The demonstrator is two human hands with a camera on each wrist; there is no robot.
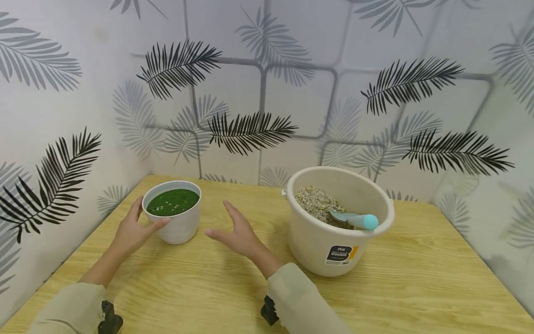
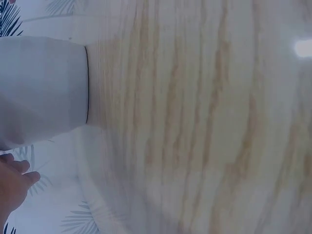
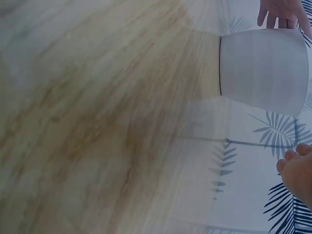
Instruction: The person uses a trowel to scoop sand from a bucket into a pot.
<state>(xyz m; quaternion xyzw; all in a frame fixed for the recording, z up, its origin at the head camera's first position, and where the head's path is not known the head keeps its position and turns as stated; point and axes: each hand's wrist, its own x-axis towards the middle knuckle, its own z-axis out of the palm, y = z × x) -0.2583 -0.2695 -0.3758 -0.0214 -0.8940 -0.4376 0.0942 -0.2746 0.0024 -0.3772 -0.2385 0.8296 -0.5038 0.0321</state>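
Observation:
A white round pot stands upright on the table, with a smooth dark green surface dotted with pale flecks inside its rim. My left hand is at its left side, thumb stretched along the front of the rim and fingers extended round the far left. In the right wrist view, the left hand's fingers lie right at the pot's side. To the right of the pot, apart from it, my right hand holds nothing, its thumb and fingers spread towards the pot.
At the right stands a large cream bucket partly filled with pale coarse grains. A scoop with a turquoise handle leans in it, handle on the front rim. Leaf-patterned walls border the wooden table at the back and sides.

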